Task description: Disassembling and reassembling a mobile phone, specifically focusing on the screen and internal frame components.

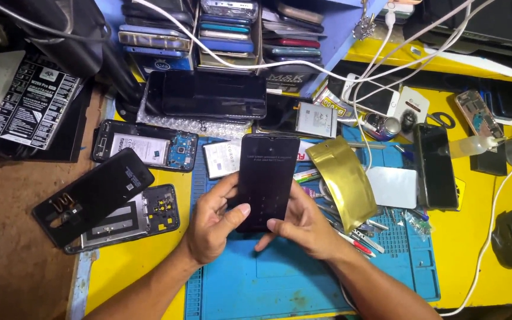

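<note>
A black smartphone (266, 172) with a dim lit screen is held upright over the blue work mat (303, 284). My left hand (211, 222) grips its lower left edge, thumb pressed on the glass. My right hand (303, 225) supports the lower right side, with its thumb on the bottom of the screen. A gold foil pouch (342, 178) lies just right of the phone.
An opened phone body (146, 148), a black back cover (93, 195) and a mid-frame (140, 216) lie left. A large dark phone (208, 95) rests behind on bubble wrap. Another dark phone (437, 169), a white card (393, 186), tools, white cables and stacked phones (226, 29) surround the mat.
</note>
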